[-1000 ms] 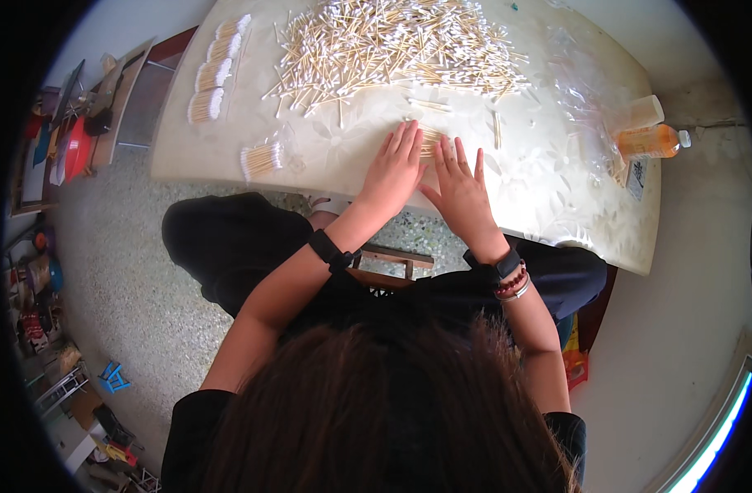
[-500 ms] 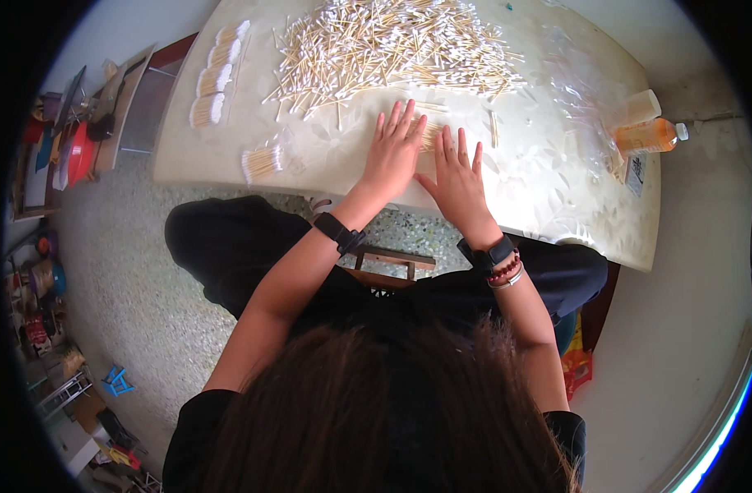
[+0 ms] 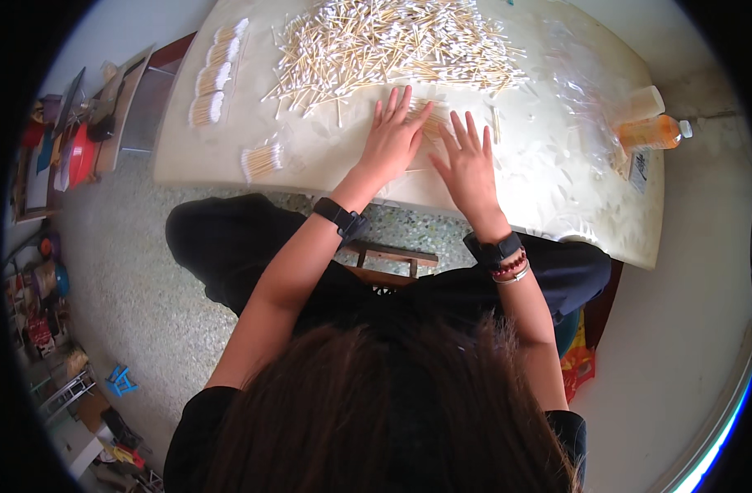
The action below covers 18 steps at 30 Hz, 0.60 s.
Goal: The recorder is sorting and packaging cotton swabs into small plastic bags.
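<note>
A small group of cotton swabs (image 3: 434, 122) lies on the table between my two hands, partly hidden by the fingers. My left hand (image 3: 391, 141) rests at its left side, palm down, fingers stretched out, thumb and index finger nearest the swabs. My right hand (image 3: 472, 171) is on the other side, fingers spread, its fingertips close to the right end of the group. Neither hand grips anything. Beyond the hands spreads a big loose heap of cotton swabs (image 3: 392, 53) with white tips. A few swabs (image 3: 496, 125) lie apart, right of my right hand.
Several bundles of swabs (image 3: 213, 80) stand in a row along the table's left side. Nearer is a clear bag of swabs (image 3: 262, 161). Clear plastic bags (image 3: 585, 94), a bottle of orange drink (image 3: 651, 132) and a pale cup (image 3: 645, 103) are at the right edge.
My right hand has shifted right and slightly toward me, widening the gap between the hands. My left hand has moved slightly forward. More of the swabs between them shows.
</note>
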{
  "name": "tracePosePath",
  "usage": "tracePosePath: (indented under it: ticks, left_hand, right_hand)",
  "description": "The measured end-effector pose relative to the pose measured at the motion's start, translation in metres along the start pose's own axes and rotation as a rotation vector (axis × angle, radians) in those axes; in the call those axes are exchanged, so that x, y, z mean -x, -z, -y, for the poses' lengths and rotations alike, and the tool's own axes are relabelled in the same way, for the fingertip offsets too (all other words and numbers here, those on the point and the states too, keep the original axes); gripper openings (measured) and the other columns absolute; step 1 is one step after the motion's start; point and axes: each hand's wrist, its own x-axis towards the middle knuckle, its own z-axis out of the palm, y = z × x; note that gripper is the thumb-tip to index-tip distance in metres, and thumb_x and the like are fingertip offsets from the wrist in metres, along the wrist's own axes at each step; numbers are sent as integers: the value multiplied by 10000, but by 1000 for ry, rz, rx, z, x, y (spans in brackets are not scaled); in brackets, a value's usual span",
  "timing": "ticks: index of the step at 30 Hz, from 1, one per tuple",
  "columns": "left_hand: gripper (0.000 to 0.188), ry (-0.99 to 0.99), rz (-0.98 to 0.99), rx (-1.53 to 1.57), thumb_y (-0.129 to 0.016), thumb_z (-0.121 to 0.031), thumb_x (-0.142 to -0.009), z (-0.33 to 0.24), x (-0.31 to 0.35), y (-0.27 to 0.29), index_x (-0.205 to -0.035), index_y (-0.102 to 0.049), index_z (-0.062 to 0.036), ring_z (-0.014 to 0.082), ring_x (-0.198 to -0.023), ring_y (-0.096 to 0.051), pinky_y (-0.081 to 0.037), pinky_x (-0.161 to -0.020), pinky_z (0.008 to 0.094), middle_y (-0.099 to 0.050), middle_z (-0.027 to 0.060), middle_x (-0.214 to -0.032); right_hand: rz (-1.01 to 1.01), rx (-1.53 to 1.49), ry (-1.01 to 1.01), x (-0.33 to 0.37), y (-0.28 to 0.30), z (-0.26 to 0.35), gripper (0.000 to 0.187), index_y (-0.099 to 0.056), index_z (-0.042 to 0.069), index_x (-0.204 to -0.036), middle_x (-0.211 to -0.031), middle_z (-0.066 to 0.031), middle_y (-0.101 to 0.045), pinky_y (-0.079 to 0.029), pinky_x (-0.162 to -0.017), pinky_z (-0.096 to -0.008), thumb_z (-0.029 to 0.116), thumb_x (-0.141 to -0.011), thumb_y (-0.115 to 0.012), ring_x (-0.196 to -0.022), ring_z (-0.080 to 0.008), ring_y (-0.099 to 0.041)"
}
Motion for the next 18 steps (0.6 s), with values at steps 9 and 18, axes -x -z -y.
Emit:
tracePosePath:
  ticks: [9,18]
  left_hand:
    - [490,-83,13,22,-469,-175,-920,2,-3,0,-1403,-384,-201,388,-1387,-148,-127,-1099,556,-207,194,-1492]
    - [500,-84,24,-28,-469,-185,-920,2,4,4,-1410,-370,-204,389,-1392,-124,-129,-1097,562,-164,184,-1507]
  right_hand:
    - [-116,-230,-115,-4,-5,-6,99,-620,127,-817,-815,-20,-551,-409,-733,-362,155,-739,-676,-832,-215,-522]
    - [-120,-217,-170,-2,16,-25,65,-634,134,-780,-763,-8,-572,-417,-695,-348,153,-743,-684,-777,-206,-540]
